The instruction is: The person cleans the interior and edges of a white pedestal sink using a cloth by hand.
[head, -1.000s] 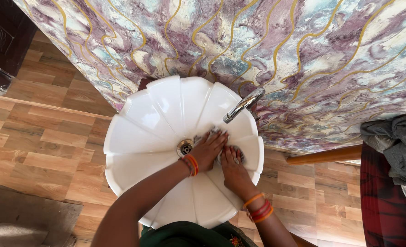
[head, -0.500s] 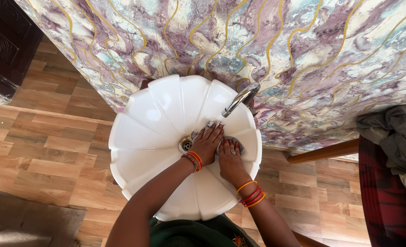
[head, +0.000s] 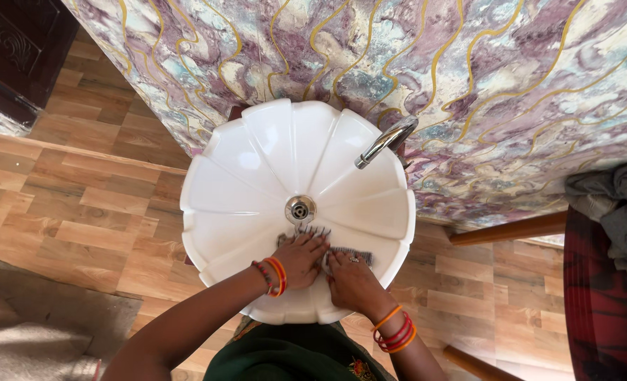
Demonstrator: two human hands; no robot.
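Head view, looking straight down.

White scalloped basin [head: 243,176] mounted against a marbled purple-and-gold wall [head: 469,85]. Chrome tap [head: 387,141] at the back right, spout angled over the bowl; no water stream visible. Metal drain [head: 300,209] at the centre, uncovered.

Left hand [head: 298,258] flat, palm down, fingers stretched forward and slightly spread, pressing on a grey scrubbing cloth [head: 352,254] against the near inner slope of the bowl, just below the drain. No closed grasp: held by pressure rather than grip. Right hand [head: 350,277] likewise flat on the same cloth, just beside the left, fingertips touching the dark textured edge that shows to its right. Orange and red bangles on both wrists.

Cloth position: near-side wall of the bowl, between drain and front rim, mostly hidden under both palms.

Progress, judged only from this frame: wiping in hand on the front segments. Far and left segments look white and unmarked, but cleaned or untouched cannot be told. Tap and outer rim show no contact now.

Surroundings: wood-pattern floor [head: 80,212], grey mat [head: 31,331] lower left, heaped grey fabric [head: 620,204] at the right edge.
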